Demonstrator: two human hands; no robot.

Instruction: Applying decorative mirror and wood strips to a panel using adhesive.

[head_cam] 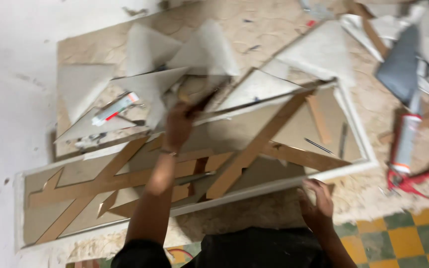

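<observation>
Over the white-framed panel (358, 134) on the floor, the left hand (178, 124) gripped a blurred tool, the right hand (316, 201) curled on the frame's near edge; a slip could crack the triangular mirror pieces (254, 89).

Panel frame (358, 124): white painted wood, smooth, semi-gloss rim. Inside it, bare brown wood strips (254, 149) w/ matt raw finish, crossing over greyish mirror-like glass (294, 126), glossy. Triangular cut pieces (150, 84) above: pale grey, look like glass or mirror, dull sheen, blurred. Board under them (90, 44): beige, matt, rough and scuffed. Small tube (115, 108): white plastic, glossy, red mark. Caulking gun (405, 168): red metal, w/ shiny plastic cartridge. Floor tiles (408, 238): yellow/green, worn matt. Wall at left (11, 74): white plaster, rough, stained.
</observation>
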